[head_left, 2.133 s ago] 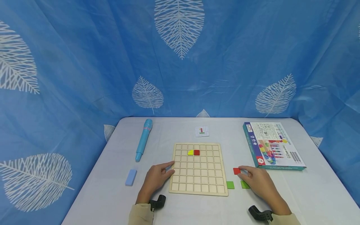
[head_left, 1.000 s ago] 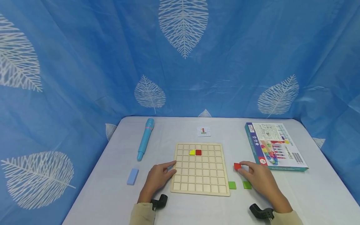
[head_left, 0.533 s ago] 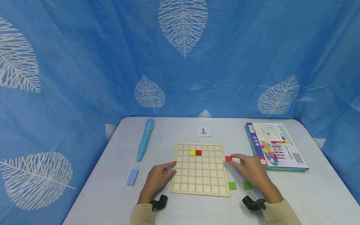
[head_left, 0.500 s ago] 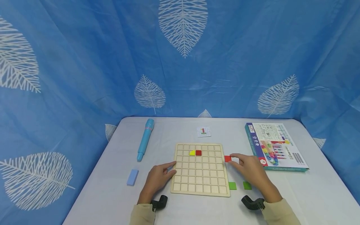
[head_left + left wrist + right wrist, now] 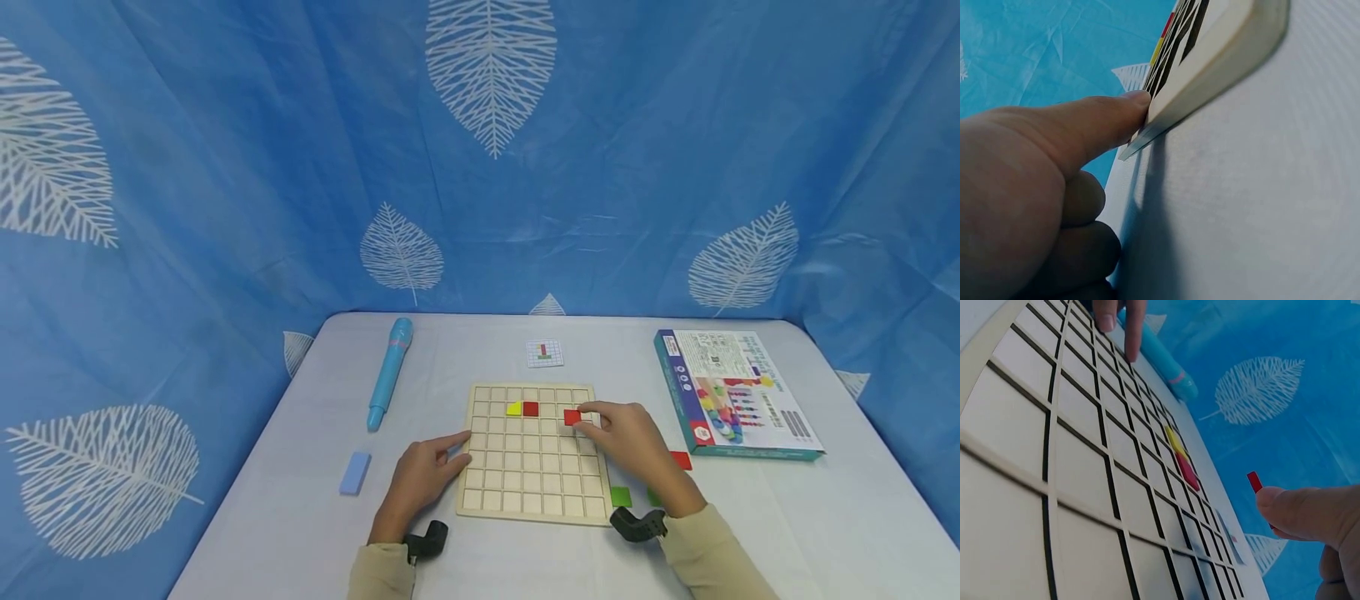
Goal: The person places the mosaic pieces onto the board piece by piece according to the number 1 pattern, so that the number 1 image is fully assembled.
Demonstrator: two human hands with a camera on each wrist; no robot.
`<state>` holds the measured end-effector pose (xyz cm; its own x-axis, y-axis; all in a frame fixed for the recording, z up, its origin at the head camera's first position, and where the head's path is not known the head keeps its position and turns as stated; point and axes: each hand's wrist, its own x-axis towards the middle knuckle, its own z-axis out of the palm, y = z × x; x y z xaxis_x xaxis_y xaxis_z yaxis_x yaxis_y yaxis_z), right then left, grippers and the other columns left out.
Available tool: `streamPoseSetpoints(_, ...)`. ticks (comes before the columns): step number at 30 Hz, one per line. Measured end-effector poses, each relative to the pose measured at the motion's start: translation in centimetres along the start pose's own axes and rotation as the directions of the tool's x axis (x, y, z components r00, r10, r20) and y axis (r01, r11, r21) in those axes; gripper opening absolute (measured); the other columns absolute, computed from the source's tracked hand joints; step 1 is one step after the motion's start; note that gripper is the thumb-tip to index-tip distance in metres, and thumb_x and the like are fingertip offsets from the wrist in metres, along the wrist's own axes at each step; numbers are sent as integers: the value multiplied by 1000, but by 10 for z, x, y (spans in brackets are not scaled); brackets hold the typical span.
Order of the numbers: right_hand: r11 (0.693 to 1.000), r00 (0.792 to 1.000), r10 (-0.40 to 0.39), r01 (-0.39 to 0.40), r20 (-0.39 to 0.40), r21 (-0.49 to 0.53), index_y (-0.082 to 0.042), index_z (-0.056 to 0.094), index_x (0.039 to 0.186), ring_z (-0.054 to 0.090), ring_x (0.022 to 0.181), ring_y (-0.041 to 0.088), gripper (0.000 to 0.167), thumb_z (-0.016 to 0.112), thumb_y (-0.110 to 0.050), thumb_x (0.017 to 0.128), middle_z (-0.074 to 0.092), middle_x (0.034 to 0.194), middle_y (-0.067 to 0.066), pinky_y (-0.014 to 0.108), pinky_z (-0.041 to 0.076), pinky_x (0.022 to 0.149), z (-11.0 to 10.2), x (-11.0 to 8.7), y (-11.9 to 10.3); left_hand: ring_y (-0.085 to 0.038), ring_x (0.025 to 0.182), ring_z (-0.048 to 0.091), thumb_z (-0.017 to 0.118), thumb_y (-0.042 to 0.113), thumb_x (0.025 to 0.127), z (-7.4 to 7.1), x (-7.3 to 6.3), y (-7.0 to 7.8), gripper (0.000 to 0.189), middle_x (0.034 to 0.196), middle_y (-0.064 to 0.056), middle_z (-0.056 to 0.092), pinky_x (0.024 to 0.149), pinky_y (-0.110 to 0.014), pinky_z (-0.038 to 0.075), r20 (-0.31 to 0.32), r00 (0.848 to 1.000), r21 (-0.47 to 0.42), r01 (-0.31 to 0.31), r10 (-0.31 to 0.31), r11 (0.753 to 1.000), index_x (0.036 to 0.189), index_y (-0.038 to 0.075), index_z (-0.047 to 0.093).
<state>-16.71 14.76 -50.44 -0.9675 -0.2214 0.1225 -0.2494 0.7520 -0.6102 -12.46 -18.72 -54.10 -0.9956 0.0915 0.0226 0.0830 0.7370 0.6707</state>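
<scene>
In the head view my right hand [image 5: 633,437] pinches a small red square tile [image 5: 572,417] between thumb and fingertips, above the right part of the wooden grid board [image 5: 532,482]. The right wrist view shows that tile [image 5: 1254,481] raised off the board, mostly covered by the thumb. A yellow tile with a slanted side [image 5: 513,409] and a dark red square tile [image 5: 530,409] sit side by side in cells near the board's far edge. My left hand [image 5: 420,479] touches the board's left edge with thumb and index finger; its other fingers are curled in the left wrist view.
Beside the board's right edge lies a green tile [image 5: 621,497]. Another red tile [image 5: 681,460] and a partly hidden green one [image 5: 654,497] lie by the right forearm. Around stand a pattern card [image 5: 544,353], boxed set [image 5: 738,392], blue microphone-shaped object [image 5: 390,375] and blue block [image 5: 355,473].
My right hand has picked up the red tile from the table right of the board and carried it left over the board. Another red tile has come into sight. The left hand stays put.
</scene>
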Motion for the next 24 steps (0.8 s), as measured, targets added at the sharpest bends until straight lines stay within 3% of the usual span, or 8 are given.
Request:
streamPoseSetpoints(11,1000,1000,-17,16,18,25,-12,77,120,41,56,12,35,79,-31,91,43,56,-6,30,34,55,26,14,-17,-7,47,33,74,36,95,-2,-1,1,41,54,8,41,46,-25,31,-6,1000,8,-5,5,1000,134,26,70)
streamPoseSetpoints(17,998,999,-43,42,23,52,-13,78,116,38,50,8,31,81,-28,89,43,53,-9,28,33,53,41,19,-23,-7,47,33,75,35,94,-2,-1,2,41,54,8,41,46,-25,30,-14,1000,11,-3,3,1000,134,26,70)
streamPoseSetpoints(24,997,997,-73,73,6,-14,-11,79,113,33,48,5,29,81,-27,89,39,51,-11,27,30,51,50,21,-27,-7,47,33,75,36,95,-3,-2,3,41,54,8,41,45,-25,30,-9,1000,12,-2,2,1000,134,26,70)
